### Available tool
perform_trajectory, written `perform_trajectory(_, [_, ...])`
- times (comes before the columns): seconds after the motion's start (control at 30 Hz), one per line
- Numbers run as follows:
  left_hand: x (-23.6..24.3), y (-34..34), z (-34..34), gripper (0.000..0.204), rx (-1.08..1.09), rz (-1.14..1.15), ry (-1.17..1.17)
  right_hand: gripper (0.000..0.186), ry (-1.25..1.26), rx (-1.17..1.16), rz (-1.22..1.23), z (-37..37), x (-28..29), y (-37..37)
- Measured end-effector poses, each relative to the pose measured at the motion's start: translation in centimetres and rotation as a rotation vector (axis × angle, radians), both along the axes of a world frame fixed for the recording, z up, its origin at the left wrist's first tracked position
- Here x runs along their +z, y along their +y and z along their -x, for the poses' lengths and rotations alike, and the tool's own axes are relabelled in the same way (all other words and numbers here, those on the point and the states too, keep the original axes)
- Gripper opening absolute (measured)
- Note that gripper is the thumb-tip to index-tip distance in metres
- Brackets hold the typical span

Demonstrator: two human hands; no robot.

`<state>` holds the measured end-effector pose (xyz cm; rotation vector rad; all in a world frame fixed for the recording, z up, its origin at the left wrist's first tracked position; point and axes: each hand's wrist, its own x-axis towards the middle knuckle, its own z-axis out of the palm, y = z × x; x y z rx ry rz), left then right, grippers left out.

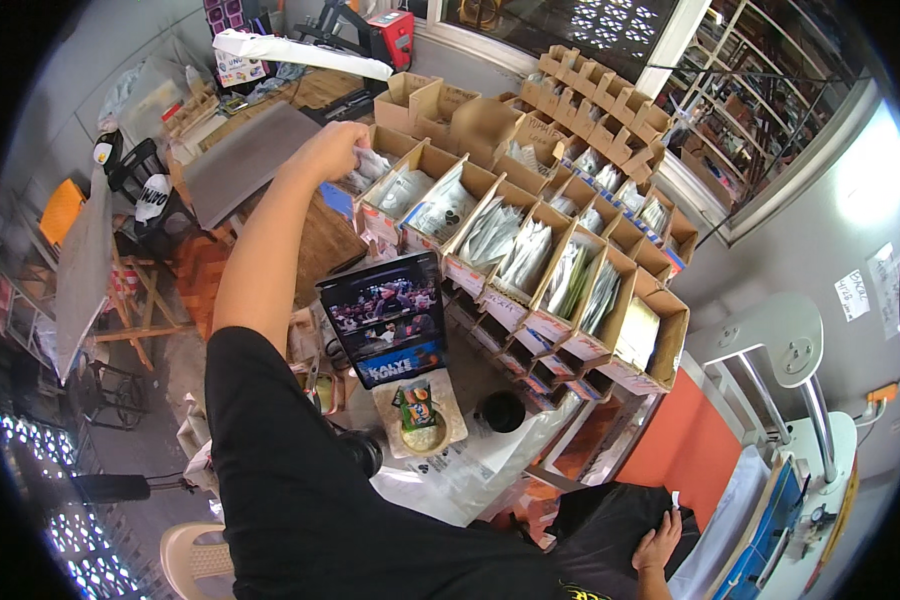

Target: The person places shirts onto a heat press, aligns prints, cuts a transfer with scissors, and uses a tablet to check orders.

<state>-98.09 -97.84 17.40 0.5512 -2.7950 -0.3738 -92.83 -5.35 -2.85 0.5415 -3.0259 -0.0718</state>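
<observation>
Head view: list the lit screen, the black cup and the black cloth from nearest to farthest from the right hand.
1. Black cloth: directly under the right hand, touching it.
2. Black cup: up and to the left of the hand.
3. Lit screen: beyond the cup, farther up and left.

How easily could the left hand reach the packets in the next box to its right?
Probably yes: the left hand is close beside that open-topped box, and nothing covers the packets, though the hand seems to grip another packet.
</observation>
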Motion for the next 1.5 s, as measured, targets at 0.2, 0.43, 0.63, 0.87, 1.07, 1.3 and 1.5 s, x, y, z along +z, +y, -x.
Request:
perform_trajectory(0.2, [-2.4, -1.6, -1.8, 0.019, 0.022, -0.326, 0.185, 0.053, -0.031, -0.029, 0.019, -0.1, 1.3, -1.6])
perform_trajectory(0.43, [-0.5, -0.5, -2.7, 0.033, 0.171, -0.404, 0.1, 0.053, -0.011, -0.029, 0.011, -0.3, 0.9, -1.1])
perform_trajectory(0.63, [-1.3, -0.3, -2.2, 0.067, -0.018, -0.357, 0.087, 0.053, -0.015, -0.034, 0.025, -0.3, 1.0, -1.4])
perform_trajectory(0.87, [-0.6, 0.3, -1.7, 0.066, 0.028, -0.198, 0.046, 0.053, -0.001, -0.024, 0.045, -0.4, 1.0, -1.4])
perform_trajectory(1.07, [-2.2, -1.2, -0.8, 0.041, 0.177, -0.306, 0.201, 0.054, -0.007, -0.045, 0.043, -0.4, 1.2, -1.8])
perform_trajectory(1.3, [-3.5, -3.3, -0.7, 0.027, 0.166, -0.536, 0.328, 0.052, 0.005, -0.041, 0.04, -0.4, 1.1, -1.7])
perform_trajectory(1.5, [-3.2, -2.7, -0.8, 0.028, 0.175, -0.51, 0.358, 0.052, 0.008, -0.031, 0.025, -0.2, 0.5, -1.1])
